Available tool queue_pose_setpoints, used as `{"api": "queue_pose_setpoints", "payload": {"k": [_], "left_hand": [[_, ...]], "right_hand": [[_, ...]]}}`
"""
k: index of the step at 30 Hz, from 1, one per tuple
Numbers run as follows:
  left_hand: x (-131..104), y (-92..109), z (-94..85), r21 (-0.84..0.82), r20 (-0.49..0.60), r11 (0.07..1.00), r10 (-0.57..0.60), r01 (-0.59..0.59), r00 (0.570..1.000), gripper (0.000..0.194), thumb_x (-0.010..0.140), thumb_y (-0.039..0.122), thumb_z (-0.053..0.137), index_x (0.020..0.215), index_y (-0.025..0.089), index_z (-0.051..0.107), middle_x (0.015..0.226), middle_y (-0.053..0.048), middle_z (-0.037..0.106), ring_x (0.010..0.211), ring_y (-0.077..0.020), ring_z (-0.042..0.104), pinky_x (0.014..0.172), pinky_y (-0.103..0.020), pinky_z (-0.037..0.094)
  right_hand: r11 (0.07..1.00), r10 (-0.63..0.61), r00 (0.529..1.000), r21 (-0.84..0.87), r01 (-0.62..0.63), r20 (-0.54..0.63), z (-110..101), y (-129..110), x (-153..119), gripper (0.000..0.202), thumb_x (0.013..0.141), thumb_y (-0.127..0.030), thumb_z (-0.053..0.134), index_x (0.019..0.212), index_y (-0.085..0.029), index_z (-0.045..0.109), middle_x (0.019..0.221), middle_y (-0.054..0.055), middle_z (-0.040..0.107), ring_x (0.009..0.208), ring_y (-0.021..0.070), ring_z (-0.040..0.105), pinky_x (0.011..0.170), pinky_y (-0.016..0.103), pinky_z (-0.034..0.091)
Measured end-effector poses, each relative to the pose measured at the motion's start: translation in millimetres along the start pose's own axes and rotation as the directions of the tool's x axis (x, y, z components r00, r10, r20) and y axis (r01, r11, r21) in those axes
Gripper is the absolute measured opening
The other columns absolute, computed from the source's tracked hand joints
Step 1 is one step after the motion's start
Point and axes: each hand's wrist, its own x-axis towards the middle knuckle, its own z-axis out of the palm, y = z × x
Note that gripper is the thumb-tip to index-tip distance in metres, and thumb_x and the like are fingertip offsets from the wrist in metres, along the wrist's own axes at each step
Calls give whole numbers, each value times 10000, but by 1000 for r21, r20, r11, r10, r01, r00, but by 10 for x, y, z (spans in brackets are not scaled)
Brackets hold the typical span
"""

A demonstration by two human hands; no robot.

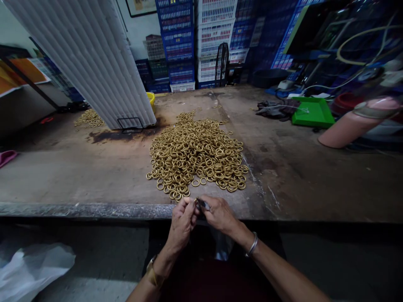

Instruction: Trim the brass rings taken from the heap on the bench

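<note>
My left hand (183, 218) is closed in a pinch at the table's front edge, with a bit of a brass-coloured ring (195, 201) showing at its fingertips. Beside it, my right hand (220, 214) is wrapped round a small dark tool (201, 204), whose tip meets the ring between the two hands. The tool's shape is mostly hidden by the fingers. Just beyond both hands a large heap of brass-coloured rings (198, 151) lies on the wooden table (78, 176). A few loose rings lie at the heap's near edge.
A tall stack of white ribbed sheets (103, 63) stands at the back left, near a smaller ring pile (90, 118). A green tray (313, 112), a dark cloth (273, 109) and a pink cylinder (346, 126) are on the right. Stacked crates (178, 42) stand behind.
</note>
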Motion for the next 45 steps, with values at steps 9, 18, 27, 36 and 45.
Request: {"api": "queue_pose_setpoints", "payload": {"k": [9, 18, 27, 36, 45], "left_hand": [[-38, 44, 38, 53, -49, 999, 4, -1, 999, 345, 735, 505, 517, 716, 168, 440, 539, 61, 432, 391, -26, 293, 364, -140, 208], [-20, -28, -23, 115, -61, 993, 47, -40, 997, 351, 743, 514, 499, 687, 175, 428, 518, 65, 423, 383, -32, 311, 358, -141, 234], [-178, 82, -31, -256, 140, 964, -40, 76, 989, 276, 763, 418, 540, 710, 173, 425, 670, 10, 546, 422, -41, 388, 353, -150, 273], [-74, 36, -122, -528, 128, 829, -136, 184, 982, 227, 696, 291, 621, 861, 173, 519, 735, -16, 568, 547, -88, 493, 409, -173, 326], [53, -36, -200, -554, 71, 805, -207, 211, 976, 242, 665, 322, 674, 681, 141, 514, 707, -11, 532, 602, -92, 508, 429, -165, 316]], "right_hand": [[987, 21, 998, -162, -10, 66, -6, -56, -1, 179, 721, -114, 419, 804, -184, 562, 720, 23, 617, 641, 127, 525, 575, 225, 270], [974, 89, 988, -217, -60, 127, -8, -85, 19, 217, 719, -116, 412, 836, -185, 581, 718, 25, 628, 650, 134, 550, 568, 227, 274], [909, 210, 976, -356, -219, -63, -25, 54, 255, 286, 772, -164, 414, 1022, -207, 546, 825, 57, 649, 739, 169, 582, 621, 246, 322], [882, 206, 976, -418, -216, -70, 24, -2, 557, 194, 813, -262, 444, 989, -211, 508, 837, 59, 651, 761, 191, 599, 600, 251, 305], [935, 156, 973, -291, -201, -172, 48, 62, 552, 187, 756, -187, 472, 936, -225, 509, 899, 21, 615, 799, 149, 566, 632, 230, 316]]}}
